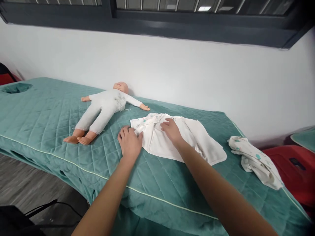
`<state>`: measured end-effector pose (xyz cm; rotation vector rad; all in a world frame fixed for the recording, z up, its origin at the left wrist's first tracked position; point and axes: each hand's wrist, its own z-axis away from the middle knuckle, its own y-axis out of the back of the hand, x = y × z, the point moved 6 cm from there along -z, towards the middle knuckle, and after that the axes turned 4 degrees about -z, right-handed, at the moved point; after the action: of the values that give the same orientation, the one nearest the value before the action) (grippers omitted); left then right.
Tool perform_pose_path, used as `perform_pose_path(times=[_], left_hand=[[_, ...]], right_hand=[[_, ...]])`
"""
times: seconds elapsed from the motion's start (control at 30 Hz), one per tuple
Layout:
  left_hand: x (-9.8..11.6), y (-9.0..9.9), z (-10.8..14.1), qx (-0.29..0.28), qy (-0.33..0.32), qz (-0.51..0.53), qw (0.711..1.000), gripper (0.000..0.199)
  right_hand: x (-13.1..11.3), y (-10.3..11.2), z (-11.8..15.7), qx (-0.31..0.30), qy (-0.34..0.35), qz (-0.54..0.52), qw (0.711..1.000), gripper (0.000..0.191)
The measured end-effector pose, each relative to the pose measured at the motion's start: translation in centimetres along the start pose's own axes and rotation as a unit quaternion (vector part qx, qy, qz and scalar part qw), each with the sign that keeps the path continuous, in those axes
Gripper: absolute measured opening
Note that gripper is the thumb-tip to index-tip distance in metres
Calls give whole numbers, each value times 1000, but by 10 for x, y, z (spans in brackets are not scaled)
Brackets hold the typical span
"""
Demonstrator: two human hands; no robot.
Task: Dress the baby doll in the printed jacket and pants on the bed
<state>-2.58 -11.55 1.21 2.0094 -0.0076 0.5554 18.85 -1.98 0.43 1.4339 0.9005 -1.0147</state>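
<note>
A white baby shirt (167, 147) lies spread on the green quilted bed cover (157, 193), a printed part showing along its far left edge. My left hand (130, 141) rests at the shirt's left end, fingers apart, partly on the cover and partly at the cloth. Over the middle of the shirt is my right hand (172, 131), its fingers stretched out and touching or just above the fabric. To the left, a baby doll (105, 101) with a white cloth body lies on its back, head towards the wall.
A crumpled white printed garment (256, 160) lies at the bed's right edge. Beyond that edge stands a red plastic object (290, 167). The white wall (187, 72) runs along the far side, below a dark window frame (172, 28). A hole (17, 88) opens in the bed at far left.
</note>
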Motion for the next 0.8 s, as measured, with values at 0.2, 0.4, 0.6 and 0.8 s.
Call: perform_pose_path(times=[0.2,0.4,0.6,0.8], left_hand=[[2,-1,2,-5,-12,28,1000,16],[4,-1,3,2,7,-21,1000,36],[6,2,6,2,13,-30,999,30],[5,1,10,-17,18,-25,999,22]], right_hand=[[0,-19,-38,31,3,-16,999,52],[2,-13,-37,11,-8,-88,996,51],[-3,-10,-30,10,-23,-209,978,44],[-9,-5,-24,13,-30,-255,966,42]])
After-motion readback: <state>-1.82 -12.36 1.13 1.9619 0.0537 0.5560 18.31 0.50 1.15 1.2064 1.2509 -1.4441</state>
